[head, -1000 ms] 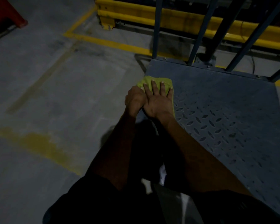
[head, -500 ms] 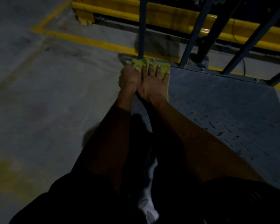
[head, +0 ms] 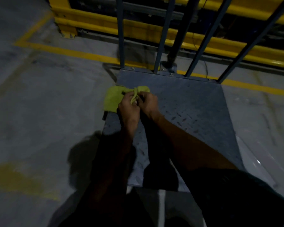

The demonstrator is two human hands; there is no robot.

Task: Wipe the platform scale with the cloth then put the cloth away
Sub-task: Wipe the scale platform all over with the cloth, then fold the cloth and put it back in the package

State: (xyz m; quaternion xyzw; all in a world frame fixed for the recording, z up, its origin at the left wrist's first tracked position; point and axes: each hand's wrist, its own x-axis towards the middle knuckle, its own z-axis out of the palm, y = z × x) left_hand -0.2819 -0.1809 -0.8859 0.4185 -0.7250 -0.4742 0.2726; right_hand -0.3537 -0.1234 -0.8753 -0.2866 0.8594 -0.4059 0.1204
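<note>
Both hands are gripping the cloth [head: 112, 99] over the near-left part of the scale [head: 187, 102]: the left hand [head: 129, 108] and right hand [head: 148, 103] are curling their fingers around a bunched fold. The cloth's loose end is hanging past the scale's left edge, and blue bars [head: 120, 33] are standing at the scale's far edge.

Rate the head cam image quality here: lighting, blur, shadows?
Head view: dim and underexposed, forearms nearly black; motion blur on both hands, left and right, gripping the yellow-green cloth; a dark body shadow on the concrete floor; wide-angle bowing in the scale's blue uprights.
</note>
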